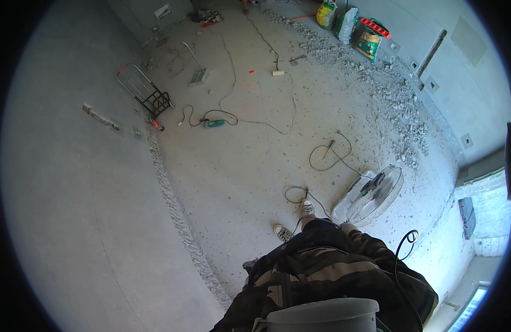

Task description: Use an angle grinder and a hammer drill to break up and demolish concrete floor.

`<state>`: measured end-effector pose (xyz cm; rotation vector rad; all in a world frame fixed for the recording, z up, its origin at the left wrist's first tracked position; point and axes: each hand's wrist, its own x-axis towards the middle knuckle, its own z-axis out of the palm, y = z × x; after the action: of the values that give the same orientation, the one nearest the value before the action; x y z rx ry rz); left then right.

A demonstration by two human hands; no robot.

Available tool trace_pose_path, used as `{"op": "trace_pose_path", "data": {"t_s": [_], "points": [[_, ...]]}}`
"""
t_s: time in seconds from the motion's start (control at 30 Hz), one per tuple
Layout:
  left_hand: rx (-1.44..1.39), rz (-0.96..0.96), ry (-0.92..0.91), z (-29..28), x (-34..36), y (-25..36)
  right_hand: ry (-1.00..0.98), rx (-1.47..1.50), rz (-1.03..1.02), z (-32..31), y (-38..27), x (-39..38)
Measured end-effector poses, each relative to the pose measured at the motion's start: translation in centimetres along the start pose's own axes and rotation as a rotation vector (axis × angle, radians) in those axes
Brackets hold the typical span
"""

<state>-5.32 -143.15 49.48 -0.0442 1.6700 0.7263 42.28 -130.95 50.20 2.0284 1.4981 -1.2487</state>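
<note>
My right hand (349,227) shows as a small pale shape at the end of a camouflage sleeve, low beside my body. Its fingers are hidden, and whether it holds anything cannot be made out. Nearest to it is a floor fan (375,193) with a round wire cage and a pale base, tilted over on the concrete. On the other side, a greyish shape at the sleeve's end seems to be my left hand (248,265), mostly covered by the jacket. A black cable (397,265) loops past my right arm.
Rubble (402,105) lies along the right wall, with filled sacks (369,44) farther back. A folding hand truck (150,97) leans at the left wall. Cables, a green power tool (214,124), a white power strip (278,73) and a long-handled dustpan (199,77) lie across the floor.
</note>
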Motion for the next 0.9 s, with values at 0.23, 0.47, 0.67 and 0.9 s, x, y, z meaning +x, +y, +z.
{"op": "trace_pose_path", "data": {"t_s": [0.23, 0.47, 0.67, 0.9], "points": [[0.029, 0.003, -0.008, -0.2, -0.3, 0.0, -0.039, -0.043, -0.026, 1.3, 1.0, 0.8], [0.079, 0.014, -0.023, -0.8, -0.8, 0.0, 0.009, -0.04, -0.189, 2.0, 1.8, 1.0], [0.134, 0.019, -0.042, -1.5, -0.9, 0.9, 0.227, 0.17, -0.199, -1.1, -1.7, -2.4], [0.323, 0.059, -0.117, -1.3, 0.2, 5.2, 0.085, 0.786, -0.587, -11.2, -11.6, -3.5]]}}
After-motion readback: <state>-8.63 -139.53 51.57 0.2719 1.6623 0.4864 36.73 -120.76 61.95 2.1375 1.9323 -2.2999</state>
